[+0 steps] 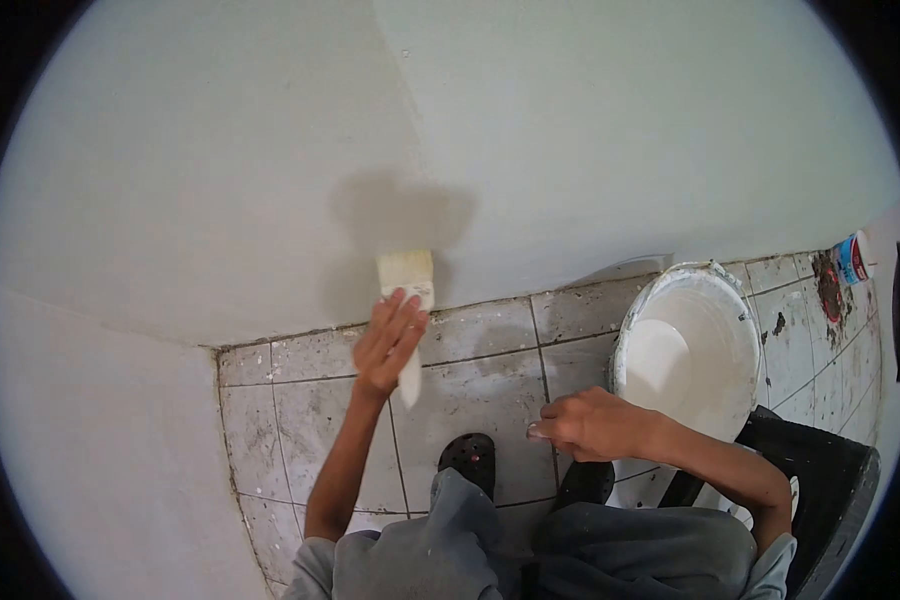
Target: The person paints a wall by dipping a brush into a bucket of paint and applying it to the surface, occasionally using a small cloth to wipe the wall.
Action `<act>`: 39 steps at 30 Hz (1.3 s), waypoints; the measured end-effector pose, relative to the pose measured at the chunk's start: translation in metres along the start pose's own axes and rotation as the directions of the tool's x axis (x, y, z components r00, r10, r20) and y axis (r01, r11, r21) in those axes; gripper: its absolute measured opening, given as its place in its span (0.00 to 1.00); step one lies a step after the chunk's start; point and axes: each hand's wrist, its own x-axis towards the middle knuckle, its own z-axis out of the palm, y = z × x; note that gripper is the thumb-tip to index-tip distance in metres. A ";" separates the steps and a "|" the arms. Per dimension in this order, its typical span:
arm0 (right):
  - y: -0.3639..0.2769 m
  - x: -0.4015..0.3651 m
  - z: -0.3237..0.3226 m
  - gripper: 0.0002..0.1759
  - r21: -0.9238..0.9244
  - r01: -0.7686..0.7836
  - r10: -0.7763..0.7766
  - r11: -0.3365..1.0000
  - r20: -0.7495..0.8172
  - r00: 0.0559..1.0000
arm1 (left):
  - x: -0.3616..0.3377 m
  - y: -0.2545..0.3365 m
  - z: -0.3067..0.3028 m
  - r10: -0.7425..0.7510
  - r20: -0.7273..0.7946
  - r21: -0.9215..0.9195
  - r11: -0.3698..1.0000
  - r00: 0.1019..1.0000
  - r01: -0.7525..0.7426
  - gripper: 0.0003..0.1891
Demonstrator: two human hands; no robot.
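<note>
My left hand (390,342) grips a wide paintbrush (407,270) by its handle. The pale handle hangs down past my fingers, and the yellowish bristles point up against the wall (270,180), low down near the floor. Further right, my right hand (592,425) is held curled in a loose fist above the floor, with nothing visible in it and a whitish spot at the thumb tip. Just behind it stands a paint-smeared bucket (735,315) with white paint (660,365) inside.
The tiled floor (470,395) is stained and spotted with paint. A small labelled tub (853,258) stands by the wall at far right, beside a dark reddish patch of debris (828,290). A black stool or chair (820,460) is beside my right arm. My dark clogs (468,460) are below.
</note>
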 end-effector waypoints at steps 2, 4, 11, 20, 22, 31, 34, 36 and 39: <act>0.002 0.001 0.002 0.18 -0.005 0.003 -0.004 1.000 -0.008 1.000 | -0.033 -0.003 0.026 -0.049 0.099 0.010 0.999 0.994 0.048 0.14; 0.002 -0.001 0.003 0.16 -0.013 -0.004 0.004 1.000 -0.022 1.000 | -0.068 -0.005 0.049 -0.083 0.158 -0.028 0.996 0.984 0.088 0.14; 0.001 -0.006 0.005 0.11 -0.017 -0.045 0.045 0.999 0.007 0.999 | -0.110 0.006 0.066 -0.295 0.260 -0.167 0.924 0.919 0.344 0.18; 0.001 -0.003 0.000 0.15 -0.002 -0.058 0.058 0.998 0.056 0.997 | -0.097 -0.012 0.072 -0.310 0.222 -0.187 0.917 0.924 0.352 0.19; 0.004 -0.005 0.001 0.15 0.005 -0.043 0.043 0.999 0.020 0.999 | -0.071 -0.010 0.055 -0.270 0.182 -0.189 0.934 0.946 0.303 0.18; 0.006 0.001 0.000 0.16 -0.027 -0.026 0.026 0.999 -0.019 0.999 | -0.078 0.001 0.028 -0.376 0.218 -0.275 0.862 0.901 0.426 0.17; 0.007 0.001 0.005 0.16 -0.018 -0.009 0.008 1.000 -0.021 1.000 | -0.098 -0.003 0.047 -0.370 0.264 -0.281 0.854 0.891 0.438 0.18; 0.005 0.001 0.001 0.16 -0.022 -0.022 0.022 1.000 -0.013 1.000 | -0.101 -0.008 0.057 -0.350 0.277 -0.259 0.870 0.895 0.420 0.19; 0.009 -0.001 0.004 0.16 -0.025 -0.042 0.042 0.999 -0.011 0.999 | -0.091 -0.018 0.066 -0.314 0.272 -0.202 0.906 0.910 0.373 0.19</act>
